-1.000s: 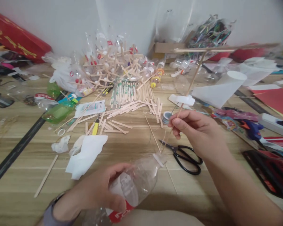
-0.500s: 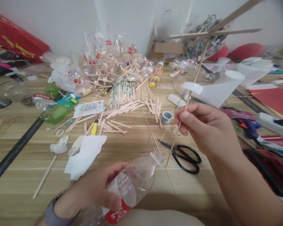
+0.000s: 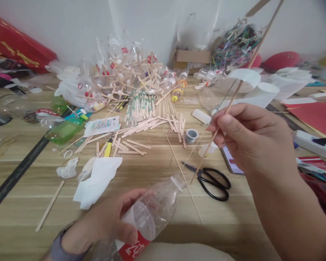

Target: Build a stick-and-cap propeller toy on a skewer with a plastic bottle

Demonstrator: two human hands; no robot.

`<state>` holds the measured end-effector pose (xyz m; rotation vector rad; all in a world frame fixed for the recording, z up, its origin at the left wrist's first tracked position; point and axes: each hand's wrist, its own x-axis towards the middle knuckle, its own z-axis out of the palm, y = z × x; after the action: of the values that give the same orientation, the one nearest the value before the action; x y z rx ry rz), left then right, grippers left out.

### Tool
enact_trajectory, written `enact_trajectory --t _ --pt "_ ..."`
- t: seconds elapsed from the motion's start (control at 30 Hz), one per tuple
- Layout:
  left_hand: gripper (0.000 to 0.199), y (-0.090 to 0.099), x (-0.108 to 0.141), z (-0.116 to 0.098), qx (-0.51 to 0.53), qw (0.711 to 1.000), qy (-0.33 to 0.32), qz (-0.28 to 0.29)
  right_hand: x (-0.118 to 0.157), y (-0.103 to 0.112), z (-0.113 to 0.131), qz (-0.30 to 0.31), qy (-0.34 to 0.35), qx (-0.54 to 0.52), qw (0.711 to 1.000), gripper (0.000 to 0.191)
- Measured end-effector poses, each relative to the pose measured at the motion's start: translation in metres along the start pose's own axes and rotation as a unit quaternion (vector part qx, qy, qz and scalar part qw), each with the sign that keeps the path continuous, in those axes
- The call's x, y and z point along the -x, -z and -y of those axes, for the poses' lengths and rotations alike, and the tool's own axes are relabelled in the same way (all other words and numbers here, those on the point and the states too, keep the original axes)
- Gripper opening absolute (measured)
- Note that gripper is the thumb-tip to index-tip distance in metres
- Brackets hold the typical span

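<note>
Fingers of the right hand pinch a skewer, raised right of centre; the left hand grips the bottle near. Risk: the thin skewer may snap or miss the bottle's narrow mouth.

The bottle at lower centre is showing clear, glossy plastic with a red paper-like label. The skewer at centre right is looking like pale, matt wood, as are the flat sticks heaped above centre. The scissors are showing smooth black plastic handles. The floor is looking wood-grained and matt.
</note>
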<state>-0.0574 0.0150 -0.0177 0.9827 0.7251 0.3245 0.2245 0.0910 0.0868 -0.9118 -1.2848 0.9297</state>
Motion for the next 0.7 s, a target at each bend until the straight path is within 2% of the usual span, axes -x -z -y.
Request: enact_trajectory --t 0.43,0.7 --pt "0.072 0.0016 0.0045 0.0015 0.009 1.0 0.02 -0.005 -0.0041 -0.0034 0.0037 -0.019 0.058 -0.022 0.998 0.016" --pt "0.075 0.0061 0.006 0.0077 0.024 1.0 0.012 -0.014 -0.0061 0.0007 -0.0006 -0.051 0.03 -0.042 0.997 0.021"
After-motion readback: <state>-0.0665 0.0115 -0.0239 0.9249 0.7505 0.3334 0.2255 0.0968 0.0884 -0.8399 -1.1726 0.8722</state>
